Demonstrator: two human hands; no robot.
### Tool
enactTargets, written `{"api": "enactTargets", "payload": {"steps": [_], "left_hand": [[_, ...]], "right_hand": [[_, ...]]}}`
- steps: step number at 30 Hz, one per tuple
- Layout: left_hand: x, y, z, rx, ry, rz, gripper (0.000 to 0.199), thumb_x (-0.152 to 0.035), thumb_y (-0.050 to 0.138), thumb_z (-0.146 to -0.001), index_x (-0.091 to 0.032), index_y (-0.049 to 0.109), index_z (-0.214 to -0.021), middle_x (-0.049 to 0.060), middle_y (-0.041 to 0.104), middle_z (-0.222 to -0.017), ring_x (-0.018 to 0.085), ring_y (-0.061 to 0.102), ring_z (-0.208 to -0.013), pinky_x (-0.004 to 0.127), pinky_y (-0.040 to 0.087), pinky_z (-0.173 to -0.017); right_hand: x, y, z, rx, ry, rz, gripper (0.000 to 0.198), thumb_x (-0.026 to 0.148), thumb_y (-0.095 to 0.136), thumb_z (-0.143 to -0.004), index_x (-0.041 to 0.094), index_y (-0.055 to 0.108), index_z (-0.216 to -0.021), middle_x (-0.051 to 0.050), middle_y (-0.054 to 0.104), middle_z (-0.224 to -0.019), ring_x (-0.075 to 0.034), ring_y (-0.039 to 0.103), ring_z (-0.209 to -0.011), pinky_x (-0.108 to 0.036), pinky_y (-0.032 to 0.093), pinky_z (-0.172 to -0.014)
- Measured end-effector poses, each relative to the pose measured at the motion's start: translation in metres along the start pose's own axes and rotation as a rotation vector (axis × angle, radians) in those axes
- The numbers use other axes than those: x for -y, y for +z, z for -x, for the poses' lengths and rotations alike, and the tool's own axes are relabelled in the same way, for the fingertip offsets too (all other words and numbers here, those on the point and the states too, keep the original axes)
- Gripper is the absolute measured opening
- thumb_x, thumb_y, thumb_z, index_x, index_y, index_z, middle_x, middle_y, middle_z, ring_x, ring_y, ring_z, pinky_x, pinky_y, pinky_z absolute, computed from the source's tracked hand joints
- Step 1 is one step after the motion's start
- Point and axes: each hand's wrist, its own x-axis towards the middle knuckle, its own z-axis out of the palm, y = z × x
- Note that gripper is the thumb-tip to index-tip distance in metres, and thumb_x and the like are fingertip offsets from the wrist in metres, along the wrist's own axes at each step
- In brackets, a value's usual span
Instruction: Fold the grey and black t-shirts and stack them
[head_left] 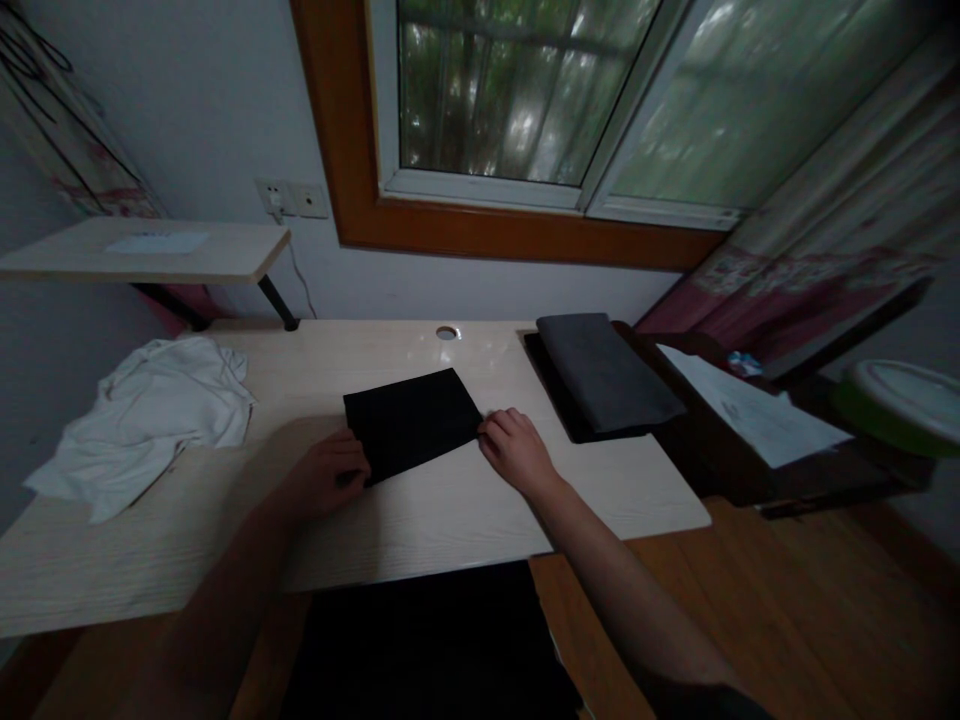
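A flat black rectangular piece (412, 420), perhaps folded cloth, lies slightly askew on the pale wooden desk (450, 530). At its left edge, the curled fingers of my left hand (326, 475) close on the near corner. My right hand (517, 450) pinches the right corner between thumb and fingers. Shade hides exactly how the left fingertips grip. To the right of my right hand, a folded dark grey cloth-like piece (607, 370) rests on top of a flat black item (559, 400).
A crumpled white cloth (165, 410) lies at the left of the desk, below a raised shelf (240, 250). A cable hole (448, 333) is near the wall. At right, a dark side table (720, 450) bears paper sheets (750, 410) and a green-sided round container (900, 405).
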Motion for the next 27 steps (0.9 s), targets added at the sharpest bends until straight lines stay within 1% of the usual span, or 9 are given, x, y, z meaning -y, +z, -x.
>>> {"api": "enactTargets", "payload": {"steps": [4,11,18,21,22,24,25,27], "left_hand": [[0.001,-0.001,0.000,-0.012,-0.011,0.040,0.019,-0.013,0.055,-0.089,-0.022,0.069,-0.080,0.002,0.069,-0.080,0.019,0.062,-0.083,0.036,0.046,-0.083],[-0.001,-0.004,0.000,-0.021,-0.041,0.093,0.023,-0.015,0.052,-0.091,-0.021,0.070,-0.078,0.003,0.070,-0.079,0.018,0.063,-0.081,0.030,0.048,-0.075],[-0.001,-0.002,0.002,-0.042,-0.036,0.008,0.020,-0.015,0.052,-0.089,-0.020,0.067,-0.078,0.002,0.066,-0.075,0.017,0.062,-0.076,0.028,0.048,-0.070],[-0.001,0.001,0.000,-0.093,-0.044,-0.085,0.019,-0.015,0.053,-0.090,-0.020,0.067,-0.079,0.004,0.066,-0.076,0.018,0.061,-0.075,0.031,0.049,-0.069],[-0.002,0.002,-0.001,-0.124,-0.049,-0.120,0.018,-0.016,0.053,-0.091,-0.020,0.068,-0.081,0.004,0.067,-0.078,0.018,0.061,-0.076,0.032,0.050,-0.071],[-0.006,0.004,-0.006,-0.187,-0.067,-0.182,0.019,-0.018,0.053,-0.093,-0.020,0.071,-0.088,0.006,0.070,-0.085,0.020,0.064,-0.082,0.036,0.054,-0.079],[-0.008,0.005,-0.010,-0.211,-0.084,-0.208,0.020,-0.019,0.053,-0.095,-0.021,0.072,-0.094,0.007,0.072,-0.092,0.021,0.065,-0.087,0.039,0.055,-0.085],[-0.013,0.008,-0.019,-0.229,-0.130,-0.257,0.025,-0.021,0.051,-0.098,-0.021,0.072,-0.111,0.009,0.074,-0.113,0.023,0.067,-0.104,0.043,0.054,-0.099]], "right_hand": [[0.001,0.000,0.000,0.008,0.007,-0.005,0.009,0.017,0.064,-0.094,0.022,0.068,-0.101,-0.009,0.067,-0.104,-0.027,0.054,-0.097,-0.040,0.042,-0.084],[0.002,-0.001,0.000,0.005,0.008,-0.049,0.011,0.013,0.063,-0.090,0.021,0.065,-0.097,-0.008,0.067,-0.103,-0.026,0.053,-0.097,-0.039,0.043,-0.085],[0.000,-0.003,0.001,0.016,-0.039,-0.126,0.012,0.014,0.062,-0.088,0.021,0.066,-0.097,-0.008,0.066,-0.101,-0.026,0.055,-0.097,-0.040,0.043,-0.085],[0.001,-0.005,0.002,0.013,-0.059,-0.134,0.011,0.017,0.063,-0.087,0.020,0.068,-0.097,-0.008,0.067,-0.100,-0.026,0.056,-0.096,-0.041,0.043,-0.084],[0.002,-0.006,0.002,0.008,-0.068,-0.137,0.010,0.019,0.063,-0.088,0.020,0.068,-0.097,-0.009,0.067,-0.100,-0.026,0.056,-0.095,-0.042,0.044,-0.084],[0.003,-0.008,0.001,-0.010,-0.083,-0.149,0.010,0.022,0.062,-0.092,0.020,0.070,-0.098,-0.009,0.068,-0.099,-0.026,0.056,-0.094,-0.043,0.045,-0.083],[0.004,-0.009,-0.001,-0.021,-0.084,-0.160,0.012,0.023,0.060,-0.094,0.020,0.071,-0.099,-0.009,0.069,-0.099,-0.026,0.057,-0.094,-0.043,0.046,-0.084],[0.008,-0.009,-0.006,-0.040,-0.070,-0.193,0.019,0.023,0.056,-0.098,0.020,0.072,-0.108,-0.010,0.071,-0.104,-0.027,0.059,-0.097,-0.044,0.049,-0.087]]}}
